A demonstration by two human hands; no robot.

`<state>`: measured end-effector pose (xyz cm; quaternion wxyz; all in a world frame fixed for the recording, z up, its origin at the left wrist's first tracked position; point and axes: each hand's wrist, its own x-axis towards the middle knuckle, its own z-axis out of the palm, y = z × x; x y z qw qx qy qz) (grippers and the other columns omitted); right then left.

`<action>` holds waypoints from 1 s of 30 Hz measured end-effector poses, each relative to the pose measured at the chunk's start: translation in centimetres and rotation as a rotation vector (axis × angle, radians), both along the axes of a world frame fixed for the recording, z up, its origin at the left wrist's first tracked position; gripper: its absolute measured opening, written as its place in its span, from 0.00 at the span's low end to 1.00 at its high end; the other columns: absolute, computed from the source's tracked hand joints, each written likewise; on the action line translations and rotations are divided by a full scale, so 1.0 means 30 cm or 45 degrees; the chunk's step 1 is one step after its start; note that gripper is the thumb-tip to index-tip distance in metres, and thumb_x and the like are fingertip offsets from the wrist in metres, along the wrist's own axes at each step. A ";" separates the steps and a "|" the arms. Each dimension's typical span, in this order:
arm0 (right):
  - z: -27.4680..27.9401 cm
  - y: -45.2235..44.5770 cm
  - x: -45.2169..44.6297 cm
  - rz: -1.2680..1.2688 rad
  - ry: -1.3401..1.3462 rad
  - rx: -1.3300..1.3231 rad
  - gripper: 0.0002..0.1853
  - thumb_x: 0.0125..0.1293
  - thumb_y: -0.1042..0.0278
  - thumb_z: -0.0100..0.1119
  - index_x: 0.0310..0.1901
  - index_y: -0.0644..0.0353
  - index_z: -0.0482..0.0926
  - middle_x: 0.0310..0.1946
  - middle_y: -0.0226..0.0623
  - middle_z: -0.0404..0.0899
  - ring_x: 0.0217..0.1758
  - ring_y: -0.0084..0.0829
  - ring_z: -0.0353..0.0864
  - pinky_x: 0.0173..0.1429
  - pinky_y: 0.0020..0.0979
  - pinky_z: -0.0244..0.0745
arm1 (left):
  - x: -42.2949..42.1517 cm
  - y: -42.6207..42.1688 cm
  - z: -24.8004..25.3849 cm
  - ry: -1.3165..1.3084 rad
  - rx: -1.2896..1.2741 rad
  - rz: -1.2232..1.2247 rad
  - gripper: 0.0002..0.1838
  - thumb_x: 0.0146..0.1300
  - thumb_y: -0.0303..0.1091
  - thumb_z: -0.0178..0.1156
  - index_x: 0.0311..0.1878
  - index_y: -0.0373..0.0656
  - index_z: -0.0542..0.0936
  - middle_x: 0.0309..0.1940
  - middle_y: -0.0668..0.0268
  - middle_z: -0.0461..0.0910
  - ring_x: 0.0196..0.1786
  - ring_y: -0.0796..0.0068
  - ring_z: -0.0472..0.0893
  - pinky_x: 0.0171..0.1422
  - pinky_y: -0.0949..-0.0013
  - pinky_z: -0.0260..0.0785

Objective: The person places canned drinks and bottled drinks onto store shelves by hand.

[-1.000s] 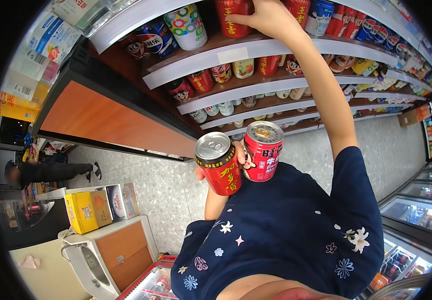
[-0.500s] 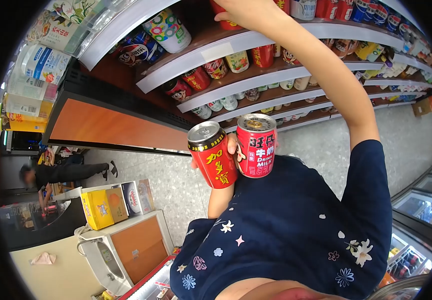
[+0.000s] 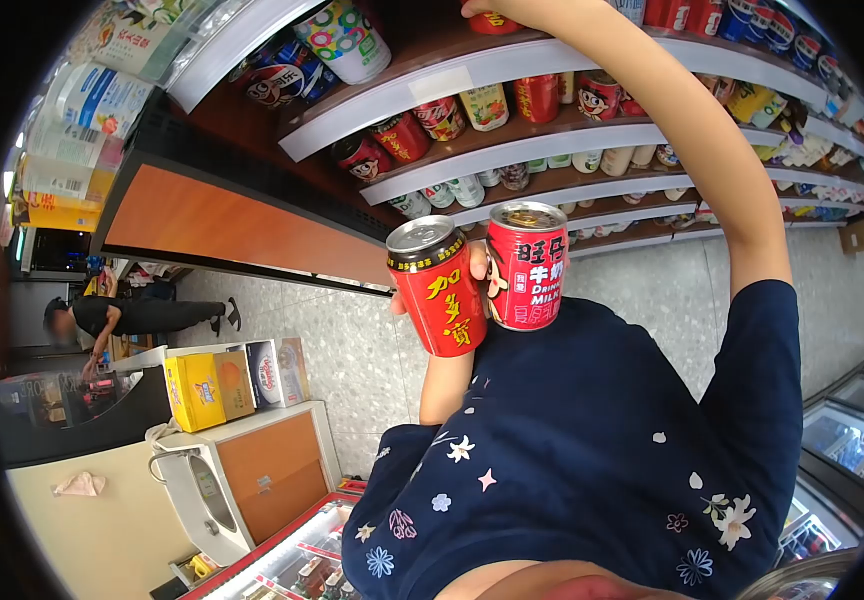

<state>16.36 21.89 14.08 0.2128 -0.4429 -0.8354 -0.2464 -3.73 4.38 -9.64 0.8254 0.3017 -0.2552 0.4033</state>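
Observation:
My left hand [image 3: 478,262] is closed around two red drink cans side by side, held upright in front of my chest. One is a herbal tea can [image 3: 439,300] with yellow characters and a black band at its top. Beside it is a milk can [image 3: 529,275] with a cartoon figure and white lettering. Fingers show between the cans and at the left edge. My right arm stretches up to the top shelf, where my right hand [image 3: 524,10] is mostly cut off by the frame edge. It is at a red can [image 3: 492,24]; its grip is hidden.
Curved shelves [image 3: 522,60] hold rows of cans and bottles. A dark cabinet side with an orange panel [image 3: 242,240] stands left of my cans. Further left are a sink [image 3: 207,490], cardboard boxes [image 3: 195,392] and a person in black [image 3: 142,325]. Glass-topped chillers [image 3: 852,445] stand at right.
The two cans and my left hand sit slightly higher and further right in view. My right hand has slid further past the top edge. The view has shifted a little.

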 end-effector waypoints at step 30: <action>0.005 0.520 -0.415 -0.146 0.440 -0.123 0.14 0.62 0.69 0.52 0.45 0.67 0.78 0.40 0.55 0.81 0.44 0.54 0.81 0.51 0.49 0.75 | -0.351 -0.034 -0.022 -0.014 -0.198 0.034 0.48 0.35 0.55 0.80 0.51 0.26 0.72 0.47 0.46 0.77 0.54 0.52 0.79 0.59 0.57 0.75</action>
